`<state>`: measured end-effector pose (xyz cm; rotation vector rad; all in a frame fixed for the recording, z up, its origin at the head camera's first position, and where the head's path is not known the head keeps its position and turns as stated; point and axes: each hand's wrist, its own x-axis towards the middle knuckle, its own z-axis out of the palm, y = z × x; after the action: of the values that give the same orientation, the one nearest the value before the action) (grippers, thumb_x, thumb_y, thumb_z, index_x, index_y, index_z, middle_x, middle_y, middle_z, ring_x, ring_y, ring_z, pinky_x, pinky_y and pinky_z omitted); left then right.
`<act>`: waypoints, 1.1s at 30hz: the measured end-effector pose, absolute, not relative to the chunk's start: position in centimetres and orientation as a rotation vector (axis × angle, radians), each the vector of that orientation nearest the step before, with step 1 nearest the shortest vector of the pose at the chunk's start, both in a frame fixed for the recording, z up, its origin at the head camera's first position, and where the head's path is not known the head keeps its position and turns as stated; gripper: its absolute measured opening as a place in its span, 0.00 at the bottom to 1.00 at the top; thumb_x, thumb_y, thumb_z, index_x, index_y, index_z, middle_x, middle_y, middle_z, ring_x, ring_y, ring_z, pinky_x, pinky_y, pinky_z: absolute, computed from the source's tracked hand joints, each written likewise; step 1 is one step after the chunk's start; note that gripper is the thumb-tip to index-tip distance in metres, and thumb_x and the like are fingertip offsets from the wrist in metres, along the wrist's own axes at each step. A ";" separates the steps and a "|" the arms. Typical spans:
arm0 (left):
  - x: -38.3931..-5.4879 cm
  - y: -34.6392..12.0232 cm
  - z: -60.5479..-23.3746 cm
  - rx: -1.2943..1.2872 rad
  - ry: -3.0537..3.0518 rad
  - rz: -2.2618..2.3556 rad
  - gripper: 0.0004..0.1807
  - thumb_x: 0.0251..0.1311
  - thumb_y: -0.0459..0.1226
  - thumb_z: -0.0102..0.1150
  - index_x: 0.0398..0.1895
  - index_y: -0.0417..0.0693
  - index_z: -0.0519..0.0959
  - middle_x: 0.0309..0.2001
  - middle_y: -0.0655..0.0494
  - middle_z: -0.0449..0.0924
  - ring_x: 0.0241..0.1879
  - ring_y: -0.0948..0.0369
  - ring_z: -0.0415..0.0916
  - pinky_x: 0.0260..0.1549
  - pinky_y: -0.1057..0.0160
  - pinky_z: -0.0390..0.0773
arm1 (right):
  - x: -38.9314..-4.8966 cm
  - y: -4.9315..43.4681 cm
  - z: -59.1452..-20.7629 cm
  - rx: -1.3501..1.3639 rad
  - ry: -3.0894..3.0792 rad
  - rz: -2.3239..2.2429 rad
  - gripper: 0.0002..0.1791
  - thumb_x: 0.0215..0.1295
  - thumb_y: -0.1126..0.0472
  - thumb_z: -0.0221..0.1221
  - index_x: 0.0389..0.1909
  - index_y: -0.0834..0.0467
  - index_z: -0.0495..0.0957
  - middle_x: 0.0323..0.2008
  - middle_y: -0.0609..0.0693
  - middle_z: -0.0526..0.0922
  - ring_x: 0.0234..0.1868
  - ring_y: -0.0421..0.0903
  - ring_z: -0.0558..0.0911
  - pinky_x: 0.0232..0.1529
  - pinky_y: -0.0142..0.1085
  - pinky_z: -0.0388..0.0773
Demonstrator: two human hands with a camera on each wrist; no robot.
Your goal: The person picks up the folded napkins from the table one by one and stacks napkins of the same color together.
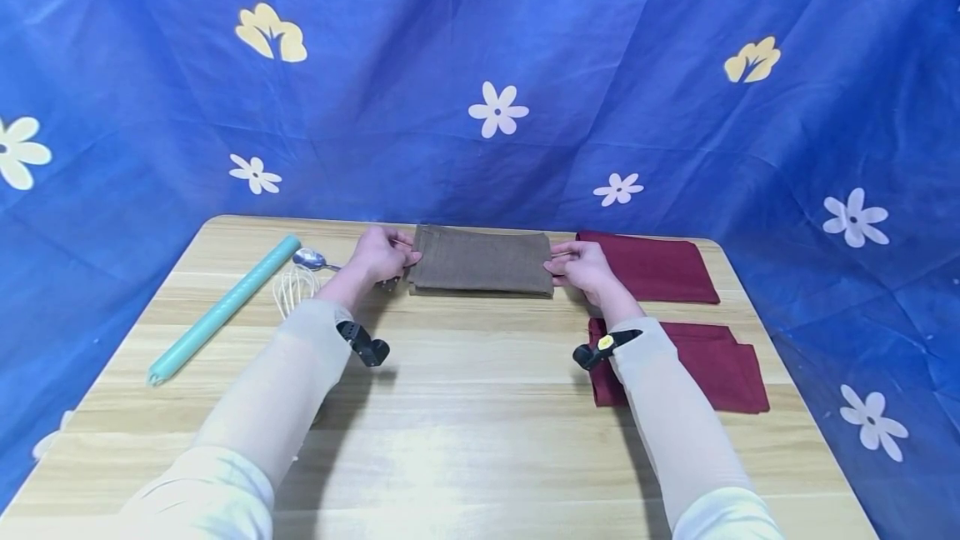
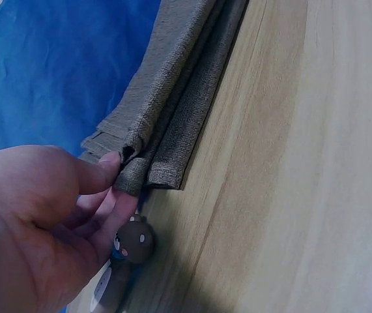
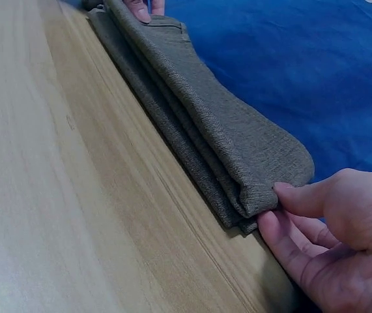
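A folded grey-brown cloth (image 1: 483, 262) lies at the back middle of the table, its layers stacked along the near edge. My left hand (image 1: 381, 253) pinches its left end between thumb and fingers, seen close in the left wrist view on the cloth's corner (image 2: 132, 176). At the opposite end, my right hand (image 1: 581, 267) pinches the right corner, with the thumb on top and fingers beneath the folded cloth (image 3: 238, 150). Beside the left fingers is a small brown bear-head figure (image 2: 134, 239), and a spoon (image 1: 311, 259) lies left of that hand.
Two folded dark red cloths, a far one (image 1: 648, 269) and a near one (image 1: 712, 369), lie on the right. A whisk (image 1: 294, 288), partly behind the left forearm, and a long turquoise roll (image 1: 225, 308) lie on the left. A blue curtain (image 1: 390, 65) hangs behind the table (image 1: 450, 440).
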<state>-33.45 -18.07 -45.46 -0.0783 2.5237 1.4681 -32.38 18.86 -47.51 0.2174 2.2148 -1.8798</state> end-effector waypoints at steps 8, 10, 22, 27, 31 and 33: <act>-33.4 -18.1 -45.3 -0.080 2.527 1.461 0.18 0.69 0.30 0.68 0.58 0.32 0.78 0.47 0.40 0.83 0.33 0.59 0.81 0.30 0.66 0.85 | -32.2 19.0 -47.4 0.208 2.211 -1.882 0.22 0.69 0.76 0.65 0.63 0.72 0.76 0.47 0.63 0.88 0.40 0.42 0.88 0.39 0.38 0.89; -33.3 -18.1 -45.2 -0.088 2.517 1.462 0.18 0.69 0.29 0.68 0.59 0.32 0.78 0.48 0.41 0.83 0.36 0.57 0.81 0.32 0.66 0.86 | -32.2 19.1 -47.3 0.201 2.206 -1.886 0.22 0.69 0.77 0.65 0.63 0.72 0.76 0.48 0.64 0.87 0.40 0.43 0.88 0.40 0.39 0.90; -32.2 -18.7 -44.2 -0.098 2.459 1.546 0.20 0.69 0.25 0.65 0.62 0.32 0.78 0.51 0.37 0.84 0.46 0.49 0.85 0.43 0.58 0.89 | -31.7 20.0 -46.8 0.161 2.172 -1.938 0.23 0.69 0.85 0.53 0.63 0.74 0.75 0.47 0.66 0.87 0.42 0.47 0.88 0.48 0.47 0.88; -31.4 -19.2 -43.7 -0.079 2.454 1.566 0.20 0.69 0.25 0.64 0.62 0.31 0.77 0.50 0.37 0.85 0.48 0.44 0.85 0.43 0.58 0.89 | -31.2 20.4 -46.2 0.141 2.179 -1.944 0.23 0.68 0.85 0.56 0.63 0.75 0.75 0.51 0.73 0.84 0.45 0.53 0.88 0.49 0.48 0.88; -30.8 -19.6 -43.2 -0.028 2.445 1.589 0.19 0.69 0.23 0.63 0.62 0.27 0.76 0.49 0.35 0.84 0.49 0.42 0.85 0.44 0.57 0.89 | -30.5 20.9 -45.3 0.115 2.197 -1.931 0.24 0.68 0.81 0.61 0.65 0.76 0.74 0.55 0.78 0.80 0.44 0.54 0.88 0.50 0.48 0.87; -30.4 -19.7 -42.9 -0.005 2.438 1.592 0.19 0.69 0.23 0.63 0.62 0.27 0.76 0.49 0.34 0.83 0.49 0.42 0.85 0.46 0.56 0.88 | -30.2 21.2 -45.0 0.107 2.203 -1.925 0.25 0.68 0.80 0.62 0.66 0.76 0.73 0.55 0.78 0.80 0.44 0.55 0.88 0.51 0.49 0.87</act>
<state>-30.41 -19.74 -42.94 -0.0050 2.4382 1.5924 -30.23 21.17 -44.98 0.1065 2.2027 -1.9245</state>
